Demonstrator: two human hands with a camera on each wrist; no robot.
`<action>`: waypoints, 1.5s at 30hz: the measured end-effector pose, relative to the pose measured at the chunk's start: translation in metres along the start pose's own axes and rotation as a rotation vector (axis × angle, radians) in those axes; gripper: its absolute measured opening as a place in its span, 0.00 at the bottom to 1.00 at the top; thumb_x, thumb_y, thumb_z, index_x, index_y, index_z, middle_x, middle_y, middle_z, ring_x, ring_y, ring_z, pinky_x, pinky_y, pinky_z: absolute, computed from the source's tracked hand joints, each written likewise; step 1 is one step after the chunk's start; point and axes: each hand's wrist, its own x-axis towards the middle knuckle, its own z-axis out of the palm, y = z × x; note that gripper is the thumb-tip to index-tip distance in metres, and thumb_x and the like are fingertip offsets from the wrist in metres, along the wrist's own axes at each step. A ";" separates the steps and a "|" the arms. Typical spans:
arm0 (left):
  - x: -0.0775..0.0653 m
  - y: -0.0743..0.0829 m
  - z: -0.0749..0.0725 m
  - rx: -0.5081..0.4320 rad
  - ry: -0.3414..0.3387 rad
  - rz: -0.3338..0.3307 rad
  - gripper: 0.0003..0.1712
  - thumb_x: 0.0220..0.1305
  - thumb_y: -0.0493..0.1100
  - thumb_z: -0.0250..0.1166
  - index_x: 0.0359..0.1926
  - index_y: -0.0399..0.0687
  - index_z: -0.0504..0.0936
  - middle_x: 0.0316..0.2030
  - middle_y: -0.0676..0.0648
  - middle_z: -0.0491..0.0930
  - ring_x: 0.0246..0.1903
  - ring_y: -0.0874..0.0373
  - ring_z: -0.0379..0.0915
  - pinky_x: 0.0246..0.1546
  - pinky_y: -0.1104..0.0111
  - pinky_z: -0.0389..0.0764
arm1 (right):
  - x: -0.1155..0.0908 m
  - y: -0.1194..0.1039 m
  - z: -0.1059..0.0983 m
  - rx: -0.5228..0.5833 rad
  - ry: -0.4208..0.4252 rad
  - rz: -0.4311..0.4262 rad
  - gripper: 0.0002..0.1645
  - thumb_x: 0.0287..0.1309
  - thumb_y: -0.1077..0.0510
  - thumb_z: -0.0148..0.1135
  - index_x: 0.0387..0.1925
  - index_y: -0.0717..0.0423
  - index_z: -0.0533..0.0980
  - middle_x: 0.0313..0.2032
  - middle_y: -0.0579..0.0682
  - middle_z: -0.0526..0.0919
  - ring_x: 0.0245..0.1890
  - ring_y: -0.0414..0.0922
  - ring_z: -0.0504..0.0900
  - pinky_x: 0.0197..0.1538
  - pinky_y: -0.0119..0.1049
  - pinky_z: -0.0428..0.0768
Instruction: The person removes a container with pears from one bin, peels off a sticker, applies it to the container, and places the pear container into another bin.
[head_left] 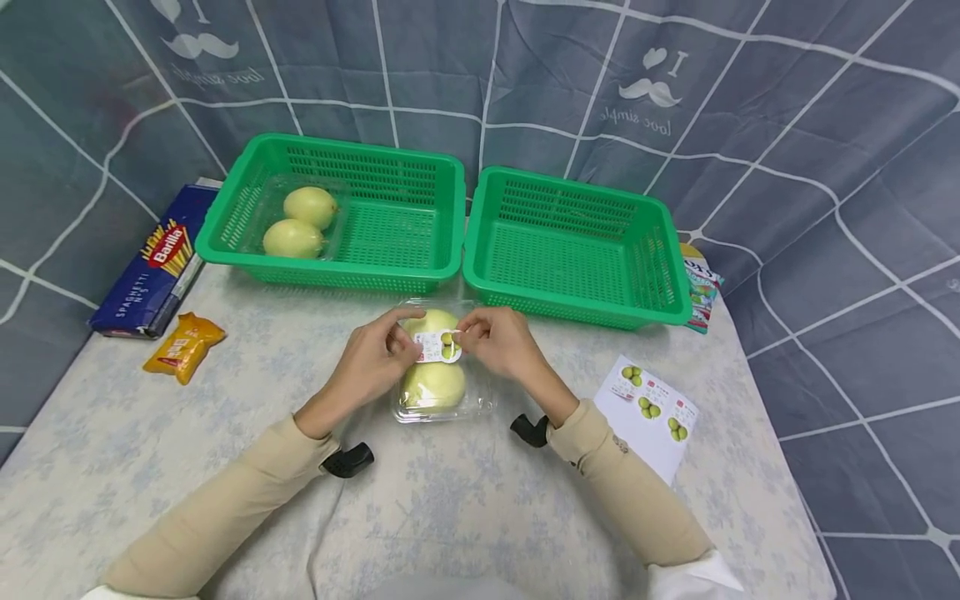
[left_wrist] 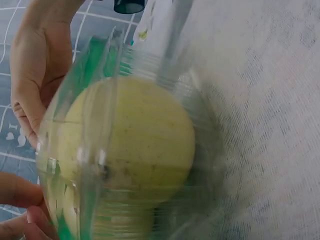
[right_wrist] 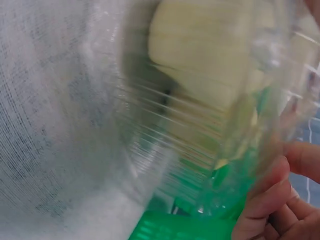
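Observation:
A clear plastic clamshell box (head_left: 480, 404) holding two pale yellow, melon-like fruits (head_left: 433, 385) lies on the table in front of the person. Across its lid is a white label (head_left: 431, 347) printed with green fruit. My left hand (head_left: 372, 354) pinches the label's left end between thumb and finger. At the label's right end, my right hand (head_left: 501, 340) pinches its edge. In the left wrist view, one fruit (left_wrist: 135, 140) shows through the box side, with fingertips at the lid. The right wrist view is blurred, with curled right fingers (right_wrist: 270, 200) beside the lid.
Behind stand two green baskets; the left basket (head_left: 337, 271) contains another clear box with two fruits (head_left: 294, 239), the right basket (head_left: 577, 312) contains nothing visible. A label sheet (head_left: 648, 417) lies at right. A spaghetti box (head_left: 157, 262), an orange packet (head_left: 184, 346) and a snack bag (head_left: 701, 287) are at the sides.

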 end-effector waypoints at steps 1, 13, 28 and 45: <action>0.000 0.000 0.001 0.011 0.000 -0.002 0.26 0.62 0.34 0.64 0.62 0.42 0.78 0.29 0.44 0.82 0.23 0.60 0.71 0.26 0.71 0.70 | 0.001 0.001 0.001 -0.003 0.001 0.002 0.09 0.64 0.57 0.65 0.40 0.57 0.86 0.27 0.51 0.89 0.20 0.37 0.75 0.24 0.27 0.69; 0.002 -0.004 0.006 0.045 0.009 -0.007 0.21 0.58 0.33 0.61 0.54 0.43 0.83 0.25 0.49 0.73 0.21 0.60 0.64 0.23 0.71 0.67 | 0.002 -0.003 0.009 -0.131 0.058 -0.046 0.07 0.61 0.60 0.66 0.39 0.59 0.84 0.19 0.46 0.77 0.17 0.38 0.69 0.24 0.28 0.68; -0.030 -0.010 -0.002 0.209 -0.008 0.298 0.28 0.69 0.40 0.65 0.68 0.41 0.73 0.55 0.40 0.78 0.56 0.45 0.73 0.59 0.51 0.76 | -0.035 0.016 0.005 -0.217 0.097 -0.312 0.28 0.70 0.46 0.60 0.64 0.58 0.75 0.59 0.56 0.81 0.61 0.53 0.78 0.64 0.49 0.78; -0.051 -0.022 0.010 0.460 -0.115 0.181 0.35 0.80 0.51 0.45 0.79 0.41 0.51 0.80 0.43 0.48 0.79 0.41 0.47 0.76 0.44 0.57 | -0.063 0.035 0.029 -0.408 -0.035 -0.228 0.40 0.76 0.38 0.45 0.80 0.48 0.51 0.80 0.53 0.48 0.81 0.55 0.48 0.78 0.57 0.58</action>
